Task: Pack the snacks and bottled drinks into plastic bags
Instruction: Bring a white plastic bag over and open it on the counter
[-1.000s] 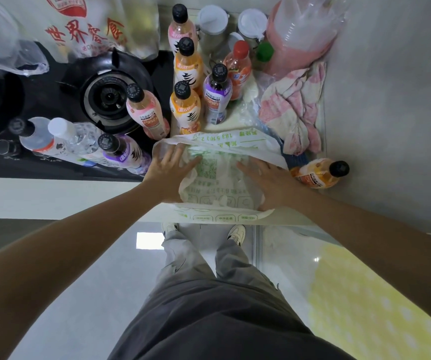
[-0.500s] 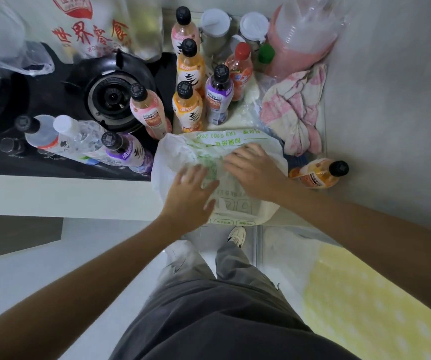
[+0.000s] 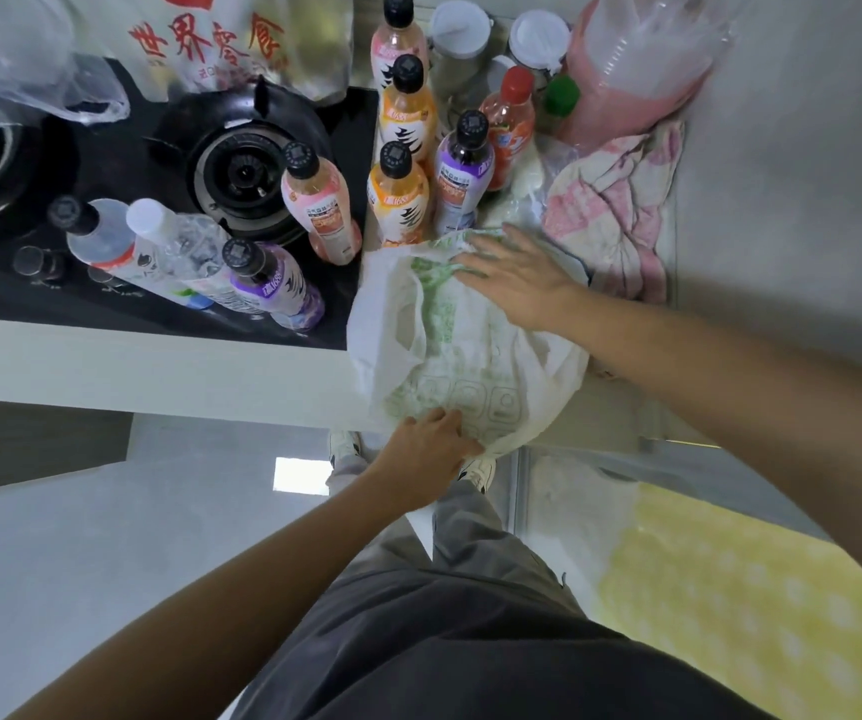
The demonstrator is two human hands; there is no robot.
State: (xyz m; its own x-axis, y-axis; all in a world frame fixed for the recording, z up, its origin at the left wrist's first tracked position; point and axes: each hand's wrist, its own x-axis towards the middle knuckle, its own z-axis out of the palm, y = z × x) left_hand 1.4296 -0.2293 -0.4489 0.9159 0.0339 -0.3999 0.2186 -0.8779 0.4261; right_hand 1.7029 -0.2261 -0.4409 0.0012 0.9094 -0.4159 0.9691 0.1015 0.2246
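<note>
A white plastic bag (image 3: 475,356) with green print lies crumpled at the counter's front edge. My left hand (image 3: 428,449) pinches its near bottom edge. My right hand (image 3: 517,275) lies flat, fingers spread, on the bag's far end. Behind the bag stand several bottled drinks: an orange one (image 3: 398,200), a purple one (image 3: 462,176), a pink one (image 3: 320,205) and a red-capped one (image 3: 509,122). A purple bottle (image 3: 272,285) and two clear bottles (image 3: 158,246) lie tilted on the stove at the left.
A black gas stove (image 3: 241,168) fills the left of the counter. Behind it are a printed bag (image 3: 210,39) with red characters and a clear bag (image 3: 18,70). A pink cloth (image 3: 621,200), white-lidded jars (image 3: 462,39) and a pink container (image 3: 636,65) sit at the right.
My left hand slid from the bag's upper left down to its near edge. My right hand moved up to the far end. The bag has bunched up and now hides the lying orange bottle.
</note>
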